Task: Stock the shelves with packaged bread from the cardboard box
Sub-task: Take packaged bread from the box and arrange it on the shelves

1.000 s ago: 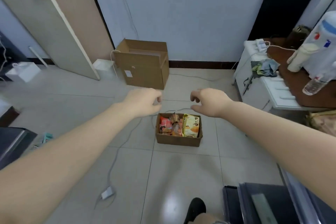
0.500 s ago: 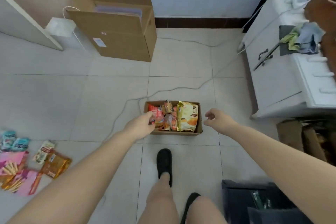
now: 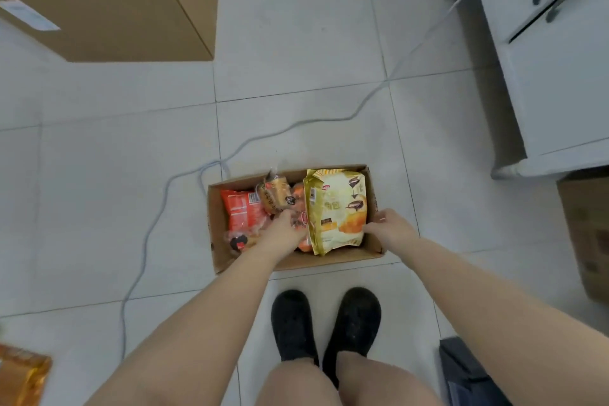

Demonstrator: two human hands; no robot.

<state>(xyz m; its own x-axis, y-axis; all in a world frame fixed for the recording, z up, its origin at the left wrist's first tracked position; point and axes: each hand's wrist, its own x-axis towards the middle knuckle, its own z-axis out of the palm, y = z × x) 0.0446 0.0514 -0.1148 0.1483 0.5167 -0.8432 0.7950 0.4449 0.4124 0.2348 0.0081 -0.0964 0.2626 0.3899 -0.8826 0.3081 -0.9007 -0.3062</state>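
Both hands (image 3: 392, 227) inside small box's (image 3: 296, 262) rim

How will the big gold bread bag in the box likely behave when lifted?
The gold bag looks puffy and creased, so probably light and floppy, sagging if held by one edge. Its glossy film may be slippery. The right hand is at its side.
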